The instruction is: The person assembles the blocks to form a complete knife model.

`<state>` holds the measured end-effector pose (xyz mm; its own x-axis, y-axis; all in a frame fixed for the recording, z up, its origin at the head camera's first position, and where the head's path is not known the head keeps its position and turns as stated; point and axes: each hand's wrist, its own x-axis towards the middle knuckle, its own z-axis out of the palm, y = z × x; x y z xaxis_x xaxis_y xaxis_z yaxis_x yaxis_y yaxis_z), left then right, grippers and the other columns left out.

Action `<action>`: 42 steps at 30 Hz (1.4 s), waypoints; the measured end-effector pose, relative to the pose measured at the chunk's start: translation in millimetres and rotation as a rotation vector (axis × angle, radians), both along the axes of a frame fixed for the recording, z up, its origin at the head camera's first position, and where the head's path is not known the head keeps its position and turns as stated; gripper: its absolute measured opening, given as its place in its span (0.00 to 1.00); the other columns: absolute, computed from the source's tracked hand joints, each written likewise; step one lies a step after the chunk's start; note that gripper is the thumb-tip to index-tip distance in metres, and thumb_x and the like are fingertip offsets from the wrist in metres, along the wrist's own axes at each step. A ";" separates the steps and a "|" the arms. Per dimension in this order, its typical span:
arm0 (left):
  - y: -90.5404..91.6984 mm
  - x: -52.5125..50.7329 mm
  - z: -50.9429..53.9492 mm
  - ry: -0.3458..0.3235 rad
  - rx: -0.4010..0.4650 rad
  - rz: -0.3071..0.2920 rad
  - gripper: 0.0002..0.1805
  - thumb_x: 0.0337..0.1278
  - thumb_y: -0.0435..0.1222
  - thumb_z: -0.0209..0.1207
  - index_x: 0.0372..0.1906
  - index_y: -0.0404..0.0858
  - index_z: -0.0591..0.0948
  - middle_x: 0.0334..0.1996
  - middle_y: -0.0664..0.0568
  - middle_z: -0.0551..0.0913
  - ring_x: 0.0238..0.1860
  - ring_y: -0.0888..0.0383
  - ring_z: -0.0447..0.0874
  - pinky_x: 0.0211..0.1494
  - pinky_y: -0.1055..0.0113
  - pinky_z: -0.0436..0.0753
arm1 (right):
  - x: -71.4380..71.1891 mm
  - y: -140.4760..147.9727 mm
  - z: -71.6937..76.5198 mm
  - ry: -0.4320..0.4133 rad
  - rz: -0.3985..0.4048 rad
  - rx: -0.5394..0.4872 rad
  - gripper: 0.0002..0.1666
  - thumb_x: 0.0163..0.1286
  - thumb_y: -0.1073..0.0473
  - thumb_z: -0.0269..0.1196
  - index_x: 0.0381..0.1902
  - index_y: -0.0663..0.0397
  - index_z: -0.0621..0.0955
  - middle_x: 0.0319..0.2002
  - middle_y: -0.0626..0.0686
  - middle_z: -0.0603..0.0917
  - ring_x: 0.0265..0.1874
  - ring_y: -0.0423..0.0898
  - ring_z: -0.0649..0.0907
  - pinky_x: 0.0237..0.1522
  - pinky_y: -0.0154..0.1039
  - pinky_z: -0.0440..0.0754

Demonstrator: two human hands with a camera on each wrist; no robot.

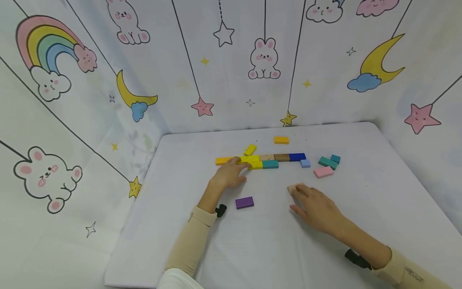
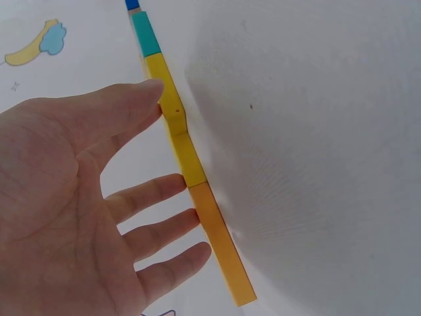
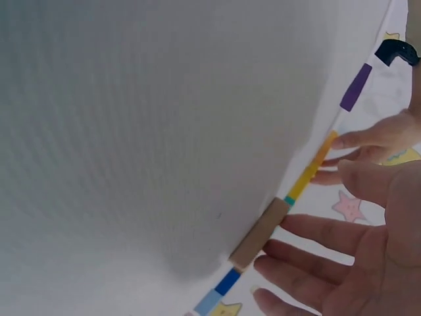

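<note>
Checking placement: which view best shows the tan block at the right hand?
The right wrist view: the tan block appears large, its long side uncovered. The head view shows it small, partly hidden by the right hand; the left wrist view doesn't show it.

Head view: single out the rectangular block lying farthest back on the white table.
The loose orange rectangular block: every other block lies nearer the person, including the orange block by the left hand.

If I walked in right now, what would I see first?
Probably the long, bright row of blocks on the table, with the left hand at its yellow blocks. Next, perhaps the rainbow high on the left, then the purple block alone in front of the row.
</note>
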<state>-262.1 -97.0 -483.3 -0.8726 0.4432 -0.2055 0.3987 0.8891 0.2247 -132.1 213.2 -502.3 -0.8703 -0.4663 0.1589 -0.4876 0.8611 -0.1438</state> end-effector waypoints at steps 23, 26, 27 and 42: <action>-1.8 -2.7 -5.4 0.028 -0.001 -0.001 0.28 0.76 0.48 0.59 0.76 0.57 0.73 0.79 0.44 0.62 0.78 0.43 0.61 0.74 0.43 0.73 | -36.3 -0.8 2.9 0.000 0.037 -0.011 0.33 0.73 0.49 0.69 0.66 0.65 0.79 0.66 0.66 0.80 0.63 0.64 0.81 0.61 0.66 0.80; -1.5 -2.1 -5.2 0.027 0.008 0.003 0.27 0.76 0.47 0.59 0.75 0.58 0.73 0.79 0.45 0.63 0.78 0.43 0.61 0.74 0.43 0.73 | -41.1 -0.5 4.3 -0.014 0.039 -0.022 0.33 0.73 0.50 0.69 0.67 0.64 0.79 0.66 0.66 0.80 0.64 0.64 0.81 0.61 0.64 0.81; -1.4 -2.0 -5.2 0.026 0.009 0.004 0.27 0.76 0.47 0.59 0.75 0.58 0.73 0.79 0.45 0.63 0.78 0.43 0.61 0.74 0.42 0.73 | -42.6 -0.2 4.1 -0.018 0.035 -0.023 0.33 0.73 0.49 0.69 0.68 0.64 0.79 0.67 0.66 0.79 0.64 0.64 0.81 0.61 0.64 0.81; -0.2 -2.6 -8.3 0.047 0.002 0.009 0.27 0.75 0.48 0.60 0.75 0.61 0.73 0.78 0.45 0.64 0.77 0.45 0.63 0.72 0.44 0.76 | -73.5 -3.2 -2.7 -0.066 -0.006 -0.003 0.35 0.74 0.45 0.67 0.70 0.62 0.78 0.69 0.66 0.77 0.66 0.65 0.78 0.61 0.68 0.79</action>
<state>-264.7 -97.2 -491.6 -0.8852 0.4357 -0.1630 0.4009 0.8923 0.2077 -205.6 210.0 -504.9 -0.8815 -0.4610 0.1024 -0.4722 0.8632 -0.1786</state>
